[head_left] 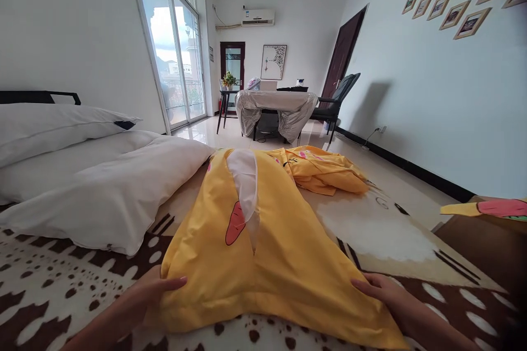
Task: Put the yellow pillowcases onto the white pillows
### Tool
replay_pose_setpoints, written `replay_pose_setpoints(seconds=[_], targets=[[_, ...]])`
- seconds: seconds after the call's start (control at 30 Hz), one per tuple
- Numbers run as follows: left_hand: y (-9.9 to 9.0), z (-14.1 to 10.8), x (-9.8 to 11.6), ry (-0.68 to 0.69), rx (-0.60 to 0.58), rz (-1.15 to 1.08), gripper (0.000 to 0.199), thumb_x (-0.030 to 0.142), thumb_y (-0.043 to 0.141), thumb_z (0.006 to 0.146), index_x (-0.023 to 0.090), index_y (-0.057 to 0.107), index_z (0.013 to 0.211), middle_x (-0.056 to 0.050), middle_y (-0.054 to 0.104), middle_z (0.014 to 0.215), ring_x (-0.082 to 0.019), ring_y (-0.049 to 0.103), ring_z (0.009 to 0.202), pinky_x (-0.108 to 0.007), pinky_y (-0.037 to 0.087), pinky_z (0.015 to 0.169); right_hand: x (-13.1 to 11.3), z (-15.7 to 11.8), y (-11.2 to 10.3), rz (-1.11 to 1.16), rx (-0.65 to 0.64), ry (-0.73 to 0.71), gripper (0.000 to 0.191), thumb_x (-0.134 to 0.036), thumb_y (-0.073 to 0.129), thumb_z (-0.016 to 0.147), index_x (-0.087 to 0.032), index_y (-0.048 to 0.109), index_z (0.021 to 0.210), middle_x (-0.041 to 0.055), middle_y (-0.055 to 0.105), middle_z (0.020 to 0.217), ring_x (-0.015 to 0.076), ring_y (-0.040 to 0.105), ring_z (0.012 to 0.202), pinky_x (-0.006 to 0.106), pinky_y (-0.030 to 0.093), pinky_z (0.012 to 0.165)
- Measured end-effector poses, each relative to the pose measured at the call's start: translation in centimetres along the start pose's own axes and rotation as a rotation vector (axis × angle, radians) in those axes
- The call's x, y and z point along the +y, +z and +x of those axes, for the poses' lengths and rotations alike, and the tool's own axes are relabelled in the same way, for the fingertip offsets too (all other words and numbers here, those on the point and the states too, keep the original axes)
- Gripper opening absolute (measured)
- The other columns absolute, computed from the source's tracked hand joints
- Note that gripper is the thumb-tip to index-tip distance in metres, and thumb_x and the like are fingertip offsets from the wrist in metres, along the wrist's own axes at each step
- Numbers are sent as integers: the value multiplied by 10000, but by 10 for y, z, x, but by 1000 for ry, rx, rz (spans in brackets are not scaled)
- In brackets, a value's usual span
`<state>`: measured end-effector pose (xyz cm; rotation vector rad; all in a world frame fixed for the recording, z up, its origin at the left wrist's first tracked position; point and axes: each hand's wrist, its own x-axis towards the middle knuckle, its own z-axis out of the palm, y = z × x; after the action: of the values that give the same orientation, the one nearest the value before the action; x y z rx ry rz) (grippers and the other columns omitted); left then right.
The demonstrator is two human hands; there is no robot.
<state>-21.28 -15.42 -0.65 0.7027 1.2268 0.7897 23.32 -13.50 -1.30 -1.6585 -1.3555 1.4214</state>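
Observation:
A yellow pillowcase (pixel 284 241) with a printed red carrot is spread in front of me on the patterned blanket (pixel 354 225). A slit runs along its middle, and white fabric (pixel 242 175) shows through the wide far part of the opening. At its near left side, my left hand (pixel 156 285) is closed on the edge, thumb on top. My right hand (pixel 379 288) grips the near right edge the same way. The fingers under the cloth are hidden on both sides. Beyond it lies a crumpled yellow printed cloth (pixel 329 170).
White pillows (pixel 111 186) are piled on the left. At the right edge, a yellow and pink cloth (pixel 494 208) juts into view. A covered table (pixel 275 100), a black chair (pixel 340 98) and a plant (pixel 229 79) stand beyond the bed.

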Motion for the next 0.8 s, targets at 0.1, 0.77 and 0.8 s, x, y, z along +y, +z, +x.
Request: replay_pose_setpoints(seconds=[0.1, 0.77, 0.8], targets=[[8, 8, 2, 54, -21, -32, 630, 335, 847, 500, 211, 667, 1090, -85, 735, 977, -354, 653, 987, -422, 539, 860, -9, 3, 19, 68, -136, 29, 499, -587, 668, 628, -177, 701, 911, 114, 714, 925, 281, 664, 870, 338, 522, 797], [-9, 2, -25, -79, 184, -229, 944, 283, 824, 537, 204, 398, 1376, -76, 710, 1071, -359, 632, 1027, -428, 567, 811, 30, 9, 13, 73, -186, 113, 529, -480, 684, 599, -177, 682, 1032, 96, 714, 903, 313, 643, 927, 351, 517, 807], [-10, 2, -24, -81, 181, -229, 932, 304, 827, 536, 201, 415, 1365, -76, 714, 1060, -361, 634, 1021, -428, 568, 811, 34, 11, 12, 79, -187, 91, 538, -490, 684, 600, -176, 682, 1037, 103, 712, 906, 320, 640, 937, 357, 517, 809]])
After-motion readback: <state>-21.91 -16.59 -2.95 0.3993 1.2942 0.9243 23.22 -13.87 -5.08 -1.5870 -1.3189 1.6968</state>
